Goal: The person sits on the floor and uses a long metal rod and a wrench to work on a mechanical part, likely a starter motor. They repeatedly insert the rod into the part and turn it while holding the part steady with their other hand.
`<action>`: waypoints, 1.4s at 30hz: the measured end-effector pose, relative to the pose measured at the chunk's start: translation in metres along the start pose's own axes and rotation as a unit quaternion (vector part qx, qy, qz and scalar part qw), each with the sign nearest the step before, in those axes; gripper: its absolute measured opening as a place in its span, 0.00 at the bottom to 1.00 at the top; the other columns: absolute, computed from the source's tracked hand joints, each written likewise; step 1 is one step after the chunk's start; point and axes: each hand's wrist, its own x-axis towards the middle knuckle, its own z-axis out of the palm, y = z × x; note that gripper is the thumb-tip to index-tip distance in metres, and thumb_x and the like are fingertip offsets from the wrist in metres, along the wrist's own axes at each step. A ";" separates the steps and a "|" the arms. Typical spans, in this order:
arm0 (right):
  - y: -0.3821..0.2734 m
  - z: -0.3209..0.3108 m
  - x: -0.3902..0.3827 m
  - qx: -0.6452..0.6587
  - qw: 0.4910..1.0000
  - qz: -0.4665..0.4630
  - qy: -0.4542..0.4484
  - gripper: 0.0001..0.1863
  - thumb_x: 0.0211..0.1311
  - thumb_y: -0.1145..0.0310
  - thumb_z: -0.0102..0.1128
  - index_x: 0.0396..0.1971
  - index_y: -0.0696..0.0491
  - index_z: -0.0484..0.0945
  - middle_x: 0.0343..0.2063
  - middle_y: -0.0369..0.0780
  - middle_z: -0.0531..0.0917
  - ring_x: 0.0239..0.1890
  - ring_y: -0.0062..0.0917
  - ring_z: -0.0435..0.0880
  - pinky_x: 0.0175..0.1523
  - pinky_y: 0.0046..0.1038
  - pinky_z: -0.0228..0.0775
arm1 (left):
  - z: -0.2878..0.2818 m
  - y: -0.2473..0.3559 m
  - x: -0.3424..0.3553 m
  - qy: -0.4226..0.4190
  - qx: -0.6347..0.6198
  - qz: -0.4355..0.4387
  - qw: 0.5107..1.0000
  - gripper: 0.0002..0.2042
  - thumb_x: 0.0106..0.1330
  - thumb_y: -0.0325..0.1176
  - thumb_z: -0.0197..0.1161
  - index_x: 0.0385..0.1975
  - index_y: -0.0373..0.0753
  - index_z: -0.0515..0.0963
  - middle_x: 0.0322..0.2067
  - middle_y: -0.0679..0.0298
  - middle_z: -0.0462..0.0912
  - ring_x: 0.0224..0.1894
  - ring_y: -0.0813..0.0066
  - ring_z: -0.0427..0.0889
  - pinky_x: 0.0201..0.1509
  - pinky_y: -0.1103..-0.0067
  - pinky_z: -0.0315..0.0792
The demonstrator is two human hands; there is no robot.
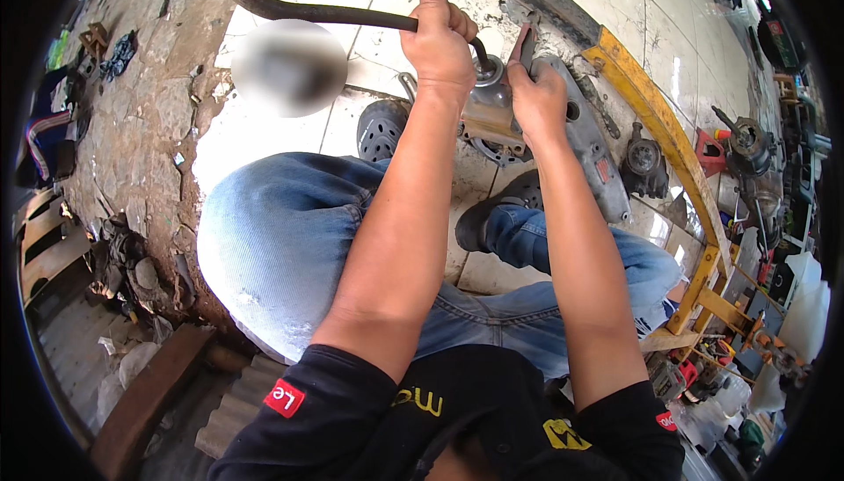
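My left hand (437, 40) is closed round a long, dark bent metal bar (330, 14), thumb pointing up. The bar rises to the far left, and its other end curves down to the round top (489, 71) of a grey metal housing (486, 116). That housing stands on the tiles between my feet. To its right, my right hand (539, 98) is wrapped round a narrow rusty metal tool (525, 44) pointing away from me; its exact kind is hard to make out. A long grey metal cover (598, 160) lies beside my right forearm.
A yellow metal frame (673, 120) with a dark end curves along my right. Beyond it are a greasy metal part (643, 160) and another dark assembly (749, 142). Cracked bare ground (132, 129) borders the white tiles on the left. A blurred round patch hides something beside the bar.
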 end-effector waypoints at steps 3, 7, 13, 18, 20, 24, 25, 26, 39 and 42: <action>-0.002 0.000 -0.009 0.005 1.000 0.007 -0.007 0.16 0.58 0.66 0.60 0.22 0.66 0.77 0.17 0.41 0.78 0.22 0.20 0.72 0.28 0.29 0.62 | 0.000 0.000 0.000 0.006 -0.001 -0.005 1.000 0.23 0.72 0.45 0.50 0.14 0.44 0.55 0.13 0.71 0.50 0.17 0.75 0.50 0.25 0.73 0.58; 0.006 0.001 0.007 0.060 0.996 0.061 -0.016 0.15 0.57 0.66 0.60 0.24 0.65 0.77 0.19 0.42 0.79 0.20 0.23 0.74 0.27 0.28 0.63 | -0.001 0.000 0.001 -0.005 0.000 -0.003 1.000 0.24 0.72 0.45 0.49 0.14 0.44 0.54 0.13 0.70 0.50 0.17 0.75 0.50 0.26 0.73 0.59; 0.003 -0.008 0.008 0.226 0.959 0.170 -0.029 0.12 0.55 0.69 0.59 0.25 0.65 0.80 0.20 0.40 0.81 0.23 0.20 0.76 0.29 0.25 0.66 | -0.005 0.002 0.005 0.024 -0.011 -0.008 1.000 0.24 0.72 0.46 0.49 0.13 0.44 0.53 0.13 0.70 0.49 0.17 0.74 0.50 0.27 0.72 0.60; -0.001 0.010 0.003 0.073 0.995 0.063 -0.007 0.14 0.53 0.67 0.59 0.24 0.66 0.78 0.19 0.40 0.78 0.20 0.21 0.72 0.25 0.27 0.61 | -0.009 0.003 0.007 0.019 0.001 -0.014 1.000 0.24 0.73 0.47 0.47 0.14 0.45 0.53 0.13 0.70 0.49 0.18 0.74 0.49 0.30 0.72 0.61; -0.001 0.011 0.012 0.101 0.989 0.104 -0.008 0.14 0.52 0.67 0.59 0.24 0.66 0.78 0.19 0.40 0.78 0.20 0.21 0.72 0.26 0.27 0.62 | -0.010 0.003 0.006 0.014 -0.004 -0.013 1.000 0.24 0.73 0.47 0.46 0.14 0.45 0.53 0.13 0.70 0.49 0.18 0.74 0.50 0.29 0.72 0.60; -0.002 0.015 0.001 0.076 0.994 0.069 -0.024 0.14 0.52 0.68 0.59 0.23 0.66 0.78 0.19 0.41 0.79 0.21 0.22 0.74 0.27 0.27 0.64 | -0.014 0.002 0.005 0.014 -0.011 -0.017 1.000 0.24 0.73 0.47 0.44 0.14 0.45 0.53 0.13 0.70 0.49 0.18 0.74 0.50 0.30 0.72 0.60; -0.003 0.017 -0.002 0.056 0.997 0.048 -0.032 0.14 0.52 0.68 0.59 0.23 0.66 0.78 0.19 0.41 0.80 0.21 0.22 0.74 0.27 0.27 0.64 | -0.015 0.001 0.006 0.015 -0.008 -0.013 1.000 0.24 0.74 0.47 0.44 0.14 0.45 0.52 0.13 0.70 0.48 0.18 0.74 0.49 0.30 0.71 0.60; -0.008 0.018 0.003 0.049 0.997 0.043 -0.028 0.14 0.53 0.67 0.59 0.24 0.66 0.79 0.19 0.42 0.80 0.21 0.22 0.76 0.28 0.27 0.65 | -0.015 0.002 0.008 0.013 -0.004 -0.013 1.000 0.24 0.74 0.48 0.44 0.14 0.45 0.52 0.13 0.70 0.48 0.18 0.74 0.49 0.30 0.71 0.60; 0.022 -0.039 0.000 0.052 0.995 0.052 -0.068 0.16 0.57 0.62 0.62 0.31 0.63 0.79 0.23 0.44 0.82 0.27 0.26 0.78 0.36 0.30 0.69 | -0.037 0.012 0.014 0.033 -0.057 -0.004 0.998 0.26 0.75 0.50 0.39 0.13 0.46 0.50 0.11 0.70 0.46 0.16 0.74 0.44 0.25 0.71 0.57; 0.015 -0.037 -0.005 -0.003 0.996 0.001 -0.094 0.15 0.57 0.62 0.63 0.35 0.60 0.80 0.26 0.48 0.83 0.30 0.35 0.82 0.38 0.33 0.71 | -0.042 0.014 0.015 0.026 -0.070 -0.002 0.997 0.26 0.75 0.49 0.37 0.13 0.46 0.48 0.11 0.70 0.44 0.17 0.73 0.42 0.25 0.72 0.56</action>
